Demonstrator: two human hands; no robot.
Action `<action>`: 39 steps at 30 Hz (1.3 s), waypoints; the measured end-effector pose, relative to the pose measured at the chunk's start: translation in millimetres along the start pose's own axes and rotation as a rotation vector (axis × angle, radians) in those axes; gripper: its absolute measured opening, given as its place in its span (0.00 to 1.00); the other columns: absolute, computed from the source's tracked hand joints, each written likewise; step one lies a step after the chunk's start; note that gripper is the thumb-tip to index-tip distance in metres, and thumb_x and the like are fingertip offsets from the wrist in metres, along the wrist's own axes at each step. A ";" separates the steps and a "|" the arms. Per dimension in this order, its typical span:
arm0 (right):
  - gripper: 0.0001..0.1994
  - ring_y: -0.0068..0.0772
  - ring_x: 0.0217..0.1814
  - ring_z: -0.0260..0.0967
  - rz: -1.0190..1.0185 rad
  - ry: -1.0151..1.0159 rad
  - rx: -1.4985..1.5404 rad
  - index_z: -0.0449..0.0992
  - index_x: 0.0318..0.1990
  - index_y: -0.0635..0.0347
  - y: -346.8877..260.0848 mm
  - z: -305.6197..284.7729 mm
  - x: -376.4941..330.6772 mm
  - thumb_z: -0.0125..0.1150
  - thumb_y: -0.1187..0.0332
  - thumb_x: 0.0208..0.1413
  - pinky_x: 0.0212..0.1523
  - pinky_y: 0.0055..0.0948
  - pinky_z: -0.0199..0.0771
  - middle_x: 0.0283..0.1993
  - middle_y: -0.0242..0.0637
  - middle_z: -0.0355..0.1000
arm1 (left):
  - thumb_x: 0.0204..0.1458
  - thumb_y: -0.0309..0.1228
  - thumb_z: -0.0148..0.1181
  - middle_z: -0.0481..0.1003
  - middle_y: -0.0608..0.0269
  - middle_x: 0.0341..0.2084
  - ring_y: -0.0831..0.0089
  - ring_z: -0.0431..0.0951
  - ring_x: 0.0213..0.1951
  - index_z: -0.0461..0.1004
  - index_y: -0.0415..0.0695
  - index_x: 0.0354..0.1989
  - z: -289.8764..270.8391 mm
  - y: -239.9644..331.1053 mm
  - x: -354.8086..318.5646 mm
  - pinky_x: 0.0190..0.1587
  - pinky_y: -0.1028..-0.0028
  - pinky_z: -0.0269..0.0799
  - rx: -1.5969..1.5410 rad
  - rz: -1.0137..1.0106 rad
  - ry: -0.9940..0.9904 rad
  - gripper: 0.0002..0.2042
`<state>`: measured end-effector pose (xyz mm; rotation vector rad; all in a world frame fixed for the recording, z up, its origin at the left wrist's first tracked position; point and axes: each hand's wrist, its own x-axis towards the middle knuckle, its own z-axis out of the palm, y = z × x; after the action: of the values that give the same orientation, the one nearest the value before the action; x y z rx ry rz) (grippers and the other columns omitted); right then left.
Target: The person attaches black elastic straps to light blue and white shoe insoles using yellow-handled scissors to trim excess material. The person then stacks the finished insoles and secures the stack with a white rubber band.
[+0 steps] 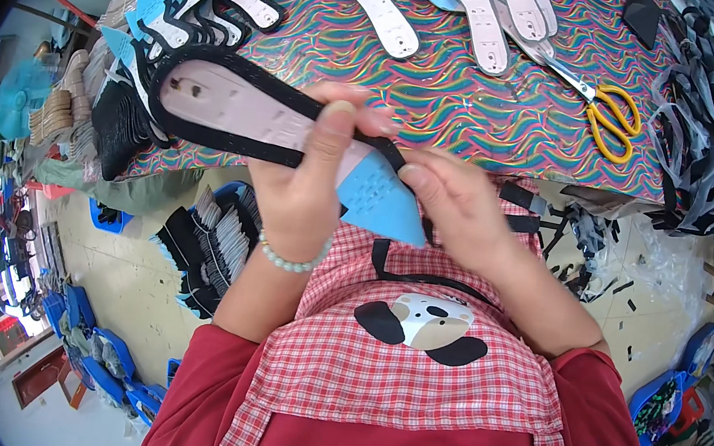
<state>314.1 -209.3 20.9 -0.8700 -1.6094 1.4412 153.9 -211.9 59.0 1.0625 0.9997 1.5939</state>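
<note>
My left hand [304, 175] is closed around the middle of a shoe insole [249, 114], thumb on its upper face. The insole is pinkish-white at the heel and light blue at the pointed toe. A black edging strip [383, 147] borders the heel and runs up one side. My right hand [460, 203] pinches that strip at the insole's edge beside the blue part. The tips of some right fingers are hidden behind the work. A length of black strip [427, 278] lies across my checked apron.
Ahead, a table with a wavy multicoloured cover [516, 131] bears blue-and-white insoles [379, 2] and yellow-handled scissors [613, 122]. Black-edged insoles [251, 3] stand bunched at its left. Tangled black strips [709, 117] heap at the right. A bundle of insoles [208, 243] sits below the table edge.
</note>
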 end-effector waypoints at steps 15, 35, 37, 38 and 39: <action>0.14 0.41 0.42 0.74 -0.009 -0.352 -0.585 0.74 0.51 0.53 -5.9 -34.2 -0.3 0.57 0.67 0.57 0.40 0.31 0.74 0.43 0.41 0.75 | 0.52 0.27 0.58 0.77 0.59 0.33 0.72 0.77 0.35 0.74 0.36 0.42 -54.7 4.5 13.9 0.39 0.75 0.72 0.177 -0.456 -0.238 0.11; 0.28 0.25 0.46 0.70 0.215 0.401 -0.243 0.60 0.63 0.62 27.5 -124.6 -55.9 0.53 0.85 0.52 0.48 0.23 0.71 0.50 0.38 0.68 | 0.54 0.31 0.60 0.78 0.62 0.35 0.76 0.78 0.33 0.76 0.35 0.43 -28.7 -11.2 52.4 0.37 0.76 0.74 -0.151 -0.517 0.008 0.13; 0.34 0.28 0.47 0.70 0.380 0.086 -0.145 0.61 0.63 0.56 -16.2 -77.0 -53.9 0.64 0.81 0.46 0.48 0.24 0.70 0.49 0.37 0.67 | 0.56 0.34 0.57 0.78 0.61 0.30 0.76 0.79 0.27 0.72 0.36 0.48 -16.0 -17.8 52.1 0.30 0.77 0.76 -0.239 -0.585 -0.088 0.16; 0.38 0.33 0.53 0.67 0.173 -0.035 -0.334 0.60 0.64 0.55 -7.8 -65.5 -50.7 0.72 0.70 0.44 0.52 0.29 0.68 0.51 0.40 0.66 | 0.57 0.35 0.56 0.78 0.61 0.30 0.76 0.79 0.26 0.72 0.36 0.48 -13.7 -16.4 52.0 0.29 0.77 0.77 -0.291 -0.632 -0.119 0.16; 0.43 0.38 0.58 0.64 0.337 -0.097 -0.328 0.57 0.66 0.54 -17.8 -56.8 -45.3 0.74 0.62 0.41 0.56 0.34 0.64 0.56 0.44 0.65 | 0.57 0.35 0.55 0.78 0.60 0.30 0.75 0.79 0.26 0.72 0.36 0.49 -11.7 -14.9 53.3 0.29 0.77 0.78 -0.346 -0.681 -0.159 0.16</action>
<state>385.5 -225.9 35.9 -1.3287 -1.8713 1.4831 137.1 -158.5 51.2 0.5155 0.8181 1.0481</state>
